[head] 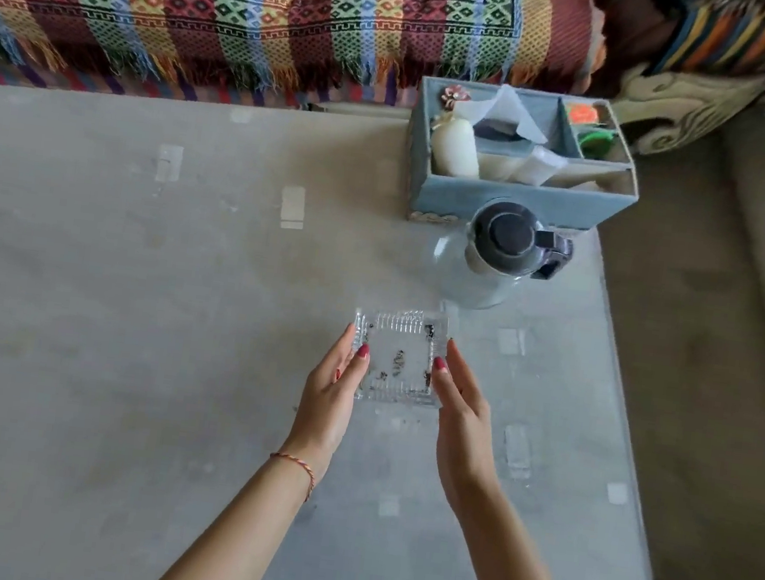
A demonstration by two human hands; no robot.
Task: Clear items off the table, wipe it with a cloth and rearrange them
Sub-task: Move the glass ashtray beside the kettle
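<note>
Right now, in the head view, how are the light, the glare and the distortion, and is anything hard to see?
Head view: soft, even light with faint shadows; pale glare patches on the table; wide-angle bending toward the edges; the clear glass ashtray between the left hand and right hand nearly blends into the surface; the glass jug body is faint.
</note>
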